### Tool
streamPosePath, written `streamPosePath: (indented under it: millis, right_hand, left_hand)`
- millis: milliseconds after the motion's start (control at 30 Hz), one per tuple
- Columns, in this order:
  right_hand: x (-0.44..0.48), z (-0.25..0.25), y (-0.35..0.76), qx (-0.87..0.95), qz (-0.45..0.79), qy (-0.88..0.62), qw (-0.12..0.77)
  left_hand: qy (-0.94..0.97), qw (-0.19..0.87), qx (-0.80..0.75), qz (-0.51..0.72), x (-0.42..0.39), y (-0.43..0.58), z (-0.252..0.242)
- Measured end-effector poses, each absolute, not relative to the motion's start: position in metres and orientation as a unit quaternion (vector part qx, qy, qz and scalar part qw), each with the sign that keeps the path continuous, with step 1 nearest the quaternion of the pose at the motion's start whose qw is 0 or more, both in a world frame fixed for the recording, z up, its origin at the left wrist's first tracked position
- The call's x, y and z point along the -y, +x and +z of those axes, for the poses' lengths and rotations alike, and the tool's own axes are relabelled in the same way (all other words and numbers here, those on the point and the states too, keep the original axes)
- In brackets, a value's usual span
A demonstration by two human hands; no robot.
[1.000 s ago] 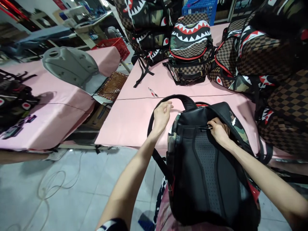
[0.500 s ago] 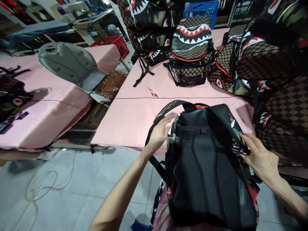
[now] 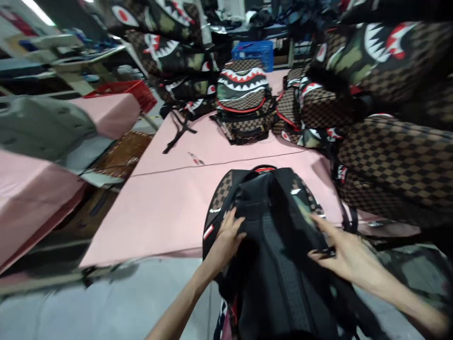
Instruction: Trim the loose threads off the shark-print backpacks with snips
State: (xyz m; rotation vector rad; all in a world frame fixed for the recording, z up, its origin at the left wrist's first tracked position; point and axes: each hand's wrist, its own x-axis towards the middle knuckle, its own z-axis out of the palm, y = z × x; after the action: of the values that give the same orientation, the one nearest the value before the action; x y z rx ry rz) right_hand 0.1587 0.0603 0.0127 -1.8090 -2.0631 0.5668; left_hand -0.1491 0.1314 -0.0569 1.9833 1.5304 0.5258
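A black-backed backpack (image 3: 283, 264) stands upright in front of me at the table's edge, its padded back facing me. Checkered brown and camouflage panels show along its sides. My left hand (image 3: 224, 241) lies on its upper left side by the left shoulder strap, fingers stretched out. On the other side, my right hand (image 3: 343, 252) is around the right shoulder strap (image 3: 288, 212), thumb and index finger spread across it. Motion blurs this hand, and some of its fingers are hidden.
Beyond the backpack stretches a pink-covered table (image 3: 166, 203), with small snips (image 3: 196, 159) on it. A shark-mouth backpack (image 3: 244, 99) stands farther back. Backpacks are piled left and right (image 3: 396, 160). A blue crate (image 3: 255, 53), red crate (image 3: 123, 89) and grey chair (image 3: 42, 127) are also around.
The view has swung right. The left strap, raised in a loop in my left hand before, now lies against the bag. My right hand has shifted inward along the right strap.
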Motion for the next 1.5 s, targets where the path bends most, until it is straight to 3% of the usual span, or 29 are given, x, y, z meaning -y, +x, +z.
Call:
streamPosePath:
  millis: [133, 233, 333, 400, 500, 567, 600, 733, 833, 967, 1067, 1200, 1300, 1500]
  right_hand:
    - [-0.054, -0.004, 0.115, 0.744, 0.317, -0.567, 0.155]
    - [-0.060, -0.023, 0.121, 0.713, 0.359, -0.580, 0.162]
    - [-0.079, -0.028, 0.151, 0.683, 0.409, -0.565, 0.216]
    - [-0.100, -0.030, 0.176, 0.626, 0.440, -0.574, 0.291]
    - [-0.144, -0.046, 0.206, 0.477, 0.431, -0.645, 0.413]
    - [-0.173, -0.063, 0.216, 0.427, 0.411, -0.673, 0.442]
    - [-0.186, -0.071, 0.218, 0.421, 0.415, -0.675, 0.442]
    - [-0.212, -0.090, 0.210, 0.426, 0.469, -0.651, 0.419]
    - [-0.210, -0.088, 0.202, 0.408, 0.489, -0.648, 0.418]
    - [-0.191, -0.070, 0.199, 0.384, 0.504, -0.639, 0.435]
    - [-0.172, -0.044, 0.200, 0.402, 0.499, -0.615, 0.460]
    - [-0.143, 0.000, 0.205, 0.500, 0.431, -0.577, 0.480]
    - [-0.117, 0.033, 0.211, 0.593, 0.291, -0.592, 0.462]
    - [-0.072, 0.079, 0.218, 0.687, 0.004, -0.587, 0.429]
  left_hand:
    - [0.694, 0.529, -0.477, 0.107, -0.113, -0.155, -0.017]
    - [0.549, 0.586, -0.546, 0.238, -0.127, -0.172, 0.006]
    - [0.382, 0.471, -0.663, 0.440, -0.152, -0.191, -0.001]
    - [0.338, 0.384, -0.712, 0.482, -0.165, -0.194, -0.010]
    - [0.471, 0.167, -0.713, 0.491, -0.174, -0.169, -0.010]
    - [0.614, 0.025, -0.632, 0.472, -0.178, -0.134, -0.004]
    - [0.682, 0.005, -0.583, 0.441, -0.180, -0.112, -0.003]
    - [0.821, 0.132, -0.517, 0.206, -0.193, -0.030, -0.021]
    - [0.818, 0.127, -0.552, 0.099, -0.198, 0.007, -0.042]
    - [0.821, 0.087, -0.561, 0.063, -0.189, 0.022, -0.043]
    - [0.826, 0.124, -0.539, 0.106, -0.176, 0.020, -0.026]
    - [0.800, 0.282, -0.456, 0.268, -0.148, 0.007, 0.007]
    - [0.746, 0.384, -0.413, 0.353, -0.124, -0.002, 0.036]
    - [0.723, 0.423, -0.392, 0.380, -0.096, 0.001, 0.061]
